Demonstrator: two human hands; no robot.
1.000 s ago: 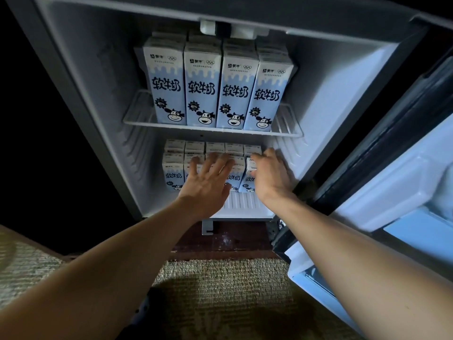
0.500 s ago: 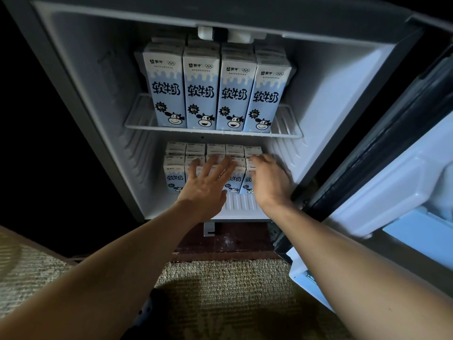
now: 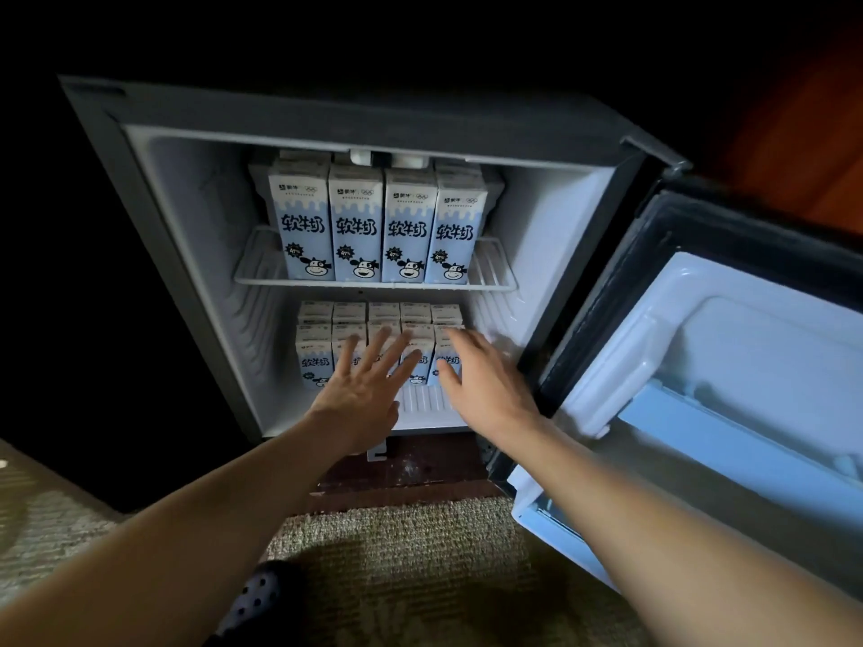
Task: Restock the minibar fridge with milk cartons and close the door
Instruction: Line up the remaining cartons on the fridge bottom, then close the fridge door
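Note:
The minibar fridge [image 3: 196,254] stands open. Several blue-and-white milk cartons [image 3: 357,226] with a cow picture stand in a row on the wire shelf [image 3: 261,275]. Several more cartons [image 3: 314,352] fill the bottom compartment in two rows. My left hand [image 3: 364,389] hovers flat with fingers spread in front of the lower cartons, holding nothing. My right hand [image 3: 481,380] is also open, just in front of the rightmost lower carton. The fridge door [image 3: 728,366] hangs wide open on the right.
A woven carpet [image 3: 411,553] lies in front of the fridge, with a dark wooden strip [image 3: 401,473] under its base. A dotted dark slipper [image 3: 254,595] shows at the bottom. The door's inner shelf [image 3: 691,441] juts out close to my right forearm. Everything left of the fridge is dark.
Both hands have drawn back a little from the lower cartons and no longer press on them. The view has pulled back and tilted up, showing the whole fridge and more of the door.

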